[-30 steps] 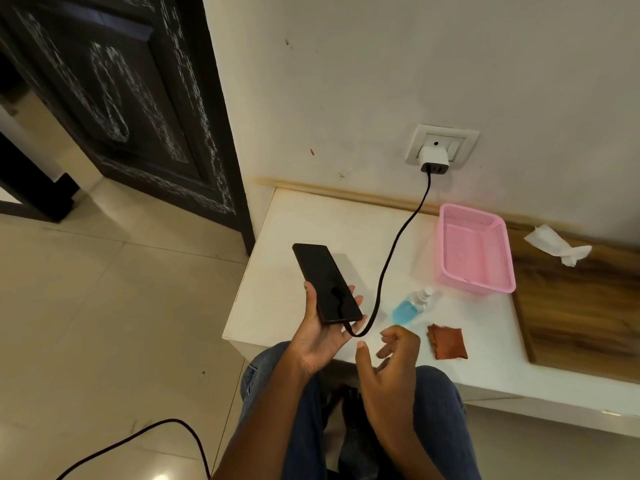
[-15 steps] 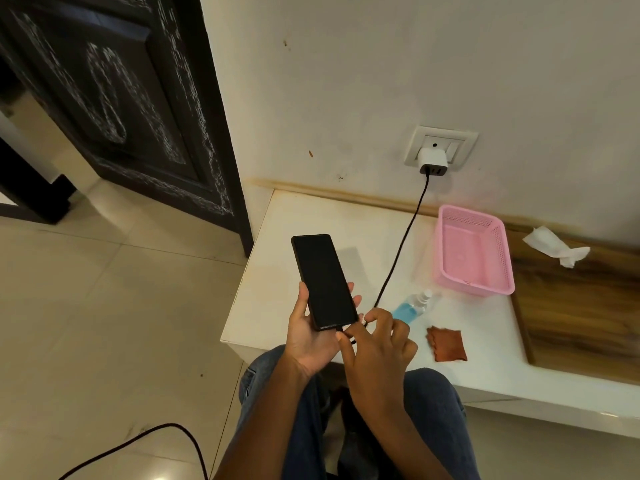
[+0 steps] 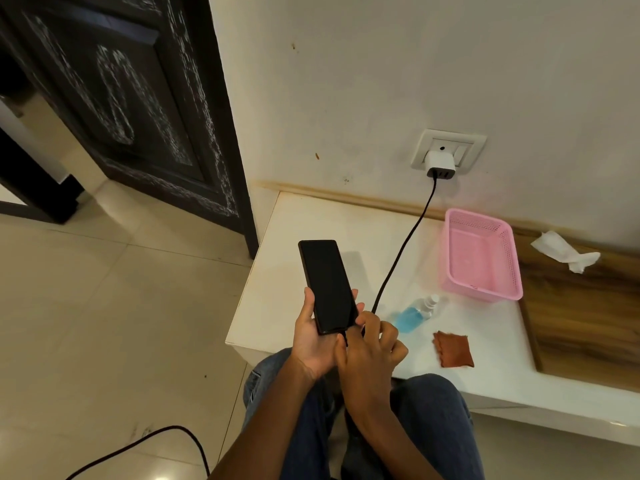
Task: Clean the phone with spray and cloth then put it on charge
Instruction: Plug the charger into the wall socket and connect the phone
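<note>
- The phone (image 3: 329,285) is black and slim, its screen dark.
- The left hand (image 3: 313,337) grips its lower half, fingers wrapped round.
- The right hand (image 3: 370,351) pinches the cable (image 3: 403,251) at its bottom edge.

The phone (image 3: 329,285) is glossy black glass; the basket (image 3: 483,256) is pink perforated plastic, the cloth (image 3: 453,349) matt rust-brown fabric, and the surface (image 3: 346,223) smooth white (part wood-grained), the floor (image 3: 104,306) glossy tile.
</note>
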### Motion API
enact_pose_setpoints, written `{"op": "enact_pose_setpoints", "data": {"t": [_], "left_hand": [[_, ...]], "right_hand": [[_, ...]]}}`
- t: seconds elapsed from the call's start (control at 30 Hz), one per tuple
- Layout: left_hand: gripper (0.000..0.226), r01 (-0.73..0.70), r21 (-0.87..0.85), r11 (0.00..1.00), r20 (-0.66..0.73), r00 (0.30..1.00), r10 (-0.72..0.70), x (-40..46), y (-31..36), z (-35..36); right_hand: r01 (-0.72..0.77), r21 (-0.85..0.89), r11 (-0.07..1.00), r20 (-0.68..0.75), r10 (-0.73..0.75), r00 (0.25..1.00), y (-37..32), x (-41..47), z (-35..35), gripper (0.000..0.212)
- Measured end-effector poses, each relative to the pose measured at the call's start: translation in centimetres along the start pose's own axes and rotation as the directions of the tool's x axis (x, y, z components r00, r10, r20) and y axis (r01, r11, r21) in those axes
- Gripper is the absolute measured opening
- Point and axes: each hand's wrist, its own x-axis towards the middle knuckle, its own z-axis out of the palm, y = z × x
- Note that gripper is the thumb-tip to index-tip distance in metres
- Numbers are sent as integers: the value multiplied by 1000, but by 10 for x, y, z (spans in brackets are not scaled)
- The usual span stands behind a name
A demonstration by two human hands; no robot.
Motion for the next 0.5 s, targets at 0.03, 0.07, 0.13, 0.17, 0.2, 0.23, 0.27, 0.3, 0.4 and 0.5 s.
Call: {"op": "enact_pose_setpoints", "data": {"t": [0.03,0.07,0.13,0.17,0.2,0.23,0.27,0.3,0.4,0.5], "left_hand": [[72,1,-4,1000,-2,1000,-1,0,0,0],[73,2,-9,1000,-4,1000,-3,0,0,0],[73,6,-11,1000,-2,1000,-6,0,0,1],[74,8,-11,1000,0,1000,-8,0,-1,2],[75,13,-15,1000,-4,1000,-13,-1,-1,2],[77,19,-14,1000,-13,1000,-19,-1,-2,3],[80,26,-13,1000,-26,999,-26,-1,-3,4],[82,31,-13,999,-44,999,-32,0,-5,5],[81,4,0,1000,-95,996,-4,3,-7,5],[71,-11,25,1000,-119,993,14,6,-7,2]], "right_hand": [[2,5,1000,-3,-2,1000,0,1,1,19],[9,6,1000,-4,-9,1000,1,3,1,18],[40,-4,999,5,-40,999,4,8,0,16],[60,-7,998,15,-60,998,7,10,-3,15],[81,-6,997,29,-80,996,9,12,-6,15],[97,6,995,39,-97,995,12,13,-10,15],[105,33,994,38,-106,994,16,14,-14,16],[107,77,991,26,-109,994,20,16,-19,17],[98,271,957,-74,-81,994,38,35,-34,13],[14,504,864,-127,58,990,57,78,-51,9]]}}
